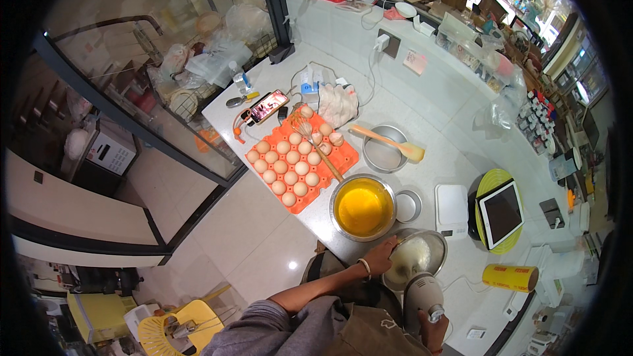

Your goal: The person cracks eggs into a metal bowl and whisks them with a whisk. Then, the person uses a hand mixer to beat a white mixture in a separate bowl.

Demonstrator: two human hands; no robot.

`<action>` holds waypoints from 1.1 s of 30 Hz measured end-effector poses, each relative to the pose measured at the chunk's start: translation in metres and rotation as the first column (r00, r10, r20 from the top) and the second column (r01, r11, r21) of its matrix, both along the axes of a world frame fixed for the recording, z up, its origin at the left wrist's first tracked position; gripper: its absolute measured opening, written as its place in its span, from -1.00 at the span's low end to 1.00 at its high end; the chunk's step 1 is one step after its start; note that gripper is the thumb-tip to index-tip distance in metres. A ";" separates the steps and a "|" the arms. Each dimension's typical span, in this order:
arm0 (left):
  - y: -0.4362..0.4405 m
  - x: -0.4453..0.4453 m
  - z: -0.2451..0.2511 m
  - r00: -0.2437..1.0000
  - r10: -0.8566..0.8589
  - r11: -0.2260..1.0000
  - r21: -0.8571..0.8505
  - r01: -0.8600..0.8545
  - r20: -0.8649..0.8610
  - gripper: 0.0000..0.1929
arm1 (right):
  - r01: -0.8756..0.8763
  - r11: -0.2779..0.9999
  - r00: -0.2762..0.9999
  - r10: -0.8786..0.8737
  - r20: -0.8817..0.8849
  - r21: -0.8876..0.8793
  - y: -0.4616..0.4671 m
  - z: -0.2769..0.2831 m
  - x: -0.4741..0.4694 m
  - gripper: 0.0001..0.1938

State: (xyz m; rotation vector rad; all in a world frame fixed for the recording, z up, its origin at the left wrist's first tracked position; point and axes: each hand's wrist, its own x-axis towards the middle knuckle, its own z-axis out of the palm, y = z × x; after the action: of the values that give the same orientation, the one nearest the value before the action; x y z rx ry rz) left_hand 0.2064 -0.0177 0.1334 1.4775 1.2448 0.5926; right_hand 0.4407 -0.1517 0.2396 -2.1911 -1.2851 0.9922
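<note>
My left hand point(381, 258) grips the rim of a steel mixing bowl point(437, 245), which is tilted and holds a pale foamy mixture point(411, 254). In my right hand point(431, 329) is an electric hand mixer point(424, 294), its front end over that bowl; the beaters are mostly hidden. Just beyond stands a second steel bowl point(336, 207) with a yellow batter point(363, 206). A balloon whisk point(321, 153) lies across an orange egg tray point(341, 158), its handle end by the yellow bowl. Several brown eggs point(291, 178) and cracked eggshells point(336, 138) sit in the tray.
A round cake tin point(378, 155) has a spatula point(388, 142) across it; a small round tin point(408, 206) stands nearby. To the right are a white kitchen scale point(451, 205), a tablet point(501, 212) and a yellow roll point(510, 277). A phone point(268, 107) and plastic bottle point(240, 77) lie far left.
</note>
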 end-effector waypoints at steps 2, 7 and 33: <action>0.000 0.000 -0.002 1.000 -0.003 1.000 0.011 0.003 -0.011 -0.36 | 0.008 1.000 1.000 -0.008 -0.012 -0.002 0.000 -0.001 0.001 -0.59; -0.001 0.003 -0.012 1.000 0.003 1.000 0.015 -0.003 -0.018 -0.34 | 0.023 0.999 0.999 -0.024 -0.035 -0.047 0.001 0.003 -0.001 -0.60; -0.010 0.011 -0.019 0.999 -0.050 0.998 0.046 0.051 -0.015 -0.27 | -0.037 0.999 0.999 0.037 -0.029 0.010 0.004 0.021 -0.003 -0.64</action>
State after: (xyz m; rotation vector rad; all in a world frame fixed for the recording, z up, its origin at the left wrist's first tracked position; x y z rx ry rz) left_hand 0.2171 -0.0277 0.1145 1.5491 1.2078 0.5816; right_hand 0.4372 -0.1477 0.2603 -2.1453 -1.3193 1.0264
